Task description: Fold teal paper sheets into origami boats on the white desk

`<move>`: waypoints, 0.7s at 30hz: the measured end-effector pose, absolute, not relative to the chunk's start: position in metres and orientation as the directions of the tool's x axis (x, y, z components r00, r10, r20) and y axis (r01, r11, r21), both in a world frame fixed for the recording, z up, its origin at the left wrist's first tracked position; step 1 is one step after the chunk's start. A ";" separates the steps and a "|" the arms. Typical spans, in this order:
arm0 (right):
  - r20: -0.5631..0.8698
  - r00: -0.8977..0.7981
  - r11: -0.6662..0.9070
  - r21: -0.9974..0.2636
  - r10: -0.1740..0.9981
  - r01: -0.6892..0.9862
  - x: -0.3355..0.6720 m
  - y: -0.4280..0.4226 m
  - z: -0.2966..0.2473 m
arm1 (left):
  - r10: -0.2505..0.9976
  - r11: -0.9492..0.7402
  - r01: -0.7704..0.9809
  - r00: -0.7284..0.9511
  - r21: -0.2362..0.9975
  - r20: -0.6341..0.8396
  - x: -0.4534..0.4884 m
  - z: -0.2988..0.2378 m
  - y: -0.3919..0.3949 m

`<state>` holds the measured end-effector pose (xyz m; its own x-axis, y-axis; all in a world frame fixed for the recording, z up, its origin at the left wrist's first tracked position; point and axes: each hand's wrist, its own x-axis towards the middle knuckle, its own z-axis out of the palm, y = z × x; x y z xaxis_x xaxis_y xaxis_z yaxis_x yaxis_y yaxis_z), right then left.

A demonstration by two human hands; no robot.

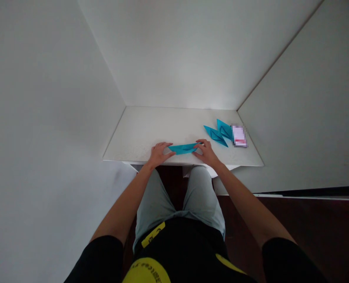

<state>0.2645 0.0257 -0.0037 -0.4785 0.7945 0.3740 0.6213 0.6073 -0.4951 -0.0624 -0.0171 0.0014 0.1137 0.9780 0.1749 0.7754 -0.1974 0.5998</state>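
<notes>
A folded blue paper boat [182,149] lies low on the white table between my hands, its long side running left to right. The fingers and thumb of my left hand [160,153] pinch its left end. At its right end, my right hand [205,151] grips the paper between thumb and fingers. Beyond my right hand are two more folded blue paper boats, a nearer one [216,135] and a farther one [223,129], lying close together.
The white table [150,122] stands against the back wall, with walls or panels on both sides. At its right end a phone-like object [239,135], blurred out, lies against the farther boat. My legs [202,192] are below the table's front edge.
</notes>
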 end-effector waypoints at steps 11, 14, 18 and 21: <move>0.245 -0.504 0.542 -0.576 0.828 0.612 0.282 -0.020 0.010 | 0.933 -0.243 0.811 0.045 0.531 0.358 -0.069 -0.005 -0.011; 0.259 -0.412 0.486 -0.498 0.874 0.719 0.291 -0.023 0.013 | 0.932 -0.224 0.835 0.032 0.502 0.361 -0.068 -0.005 -0.013; 0.224 -0.294 0.354 -0.308 0.929 0.883 0.309 -0.020 0.021 | 0.931 -0.218 0.853 0.037 0.475 0.362 -0.068 -0.003 -0.013; 0.203 -0.199 0.236 -0.178 0.959 0.955 0.320 -0.014 0.031 | 0.937 -0.207 0.861 0.039 0.464 0.347 -0.067 -0.003 -0.014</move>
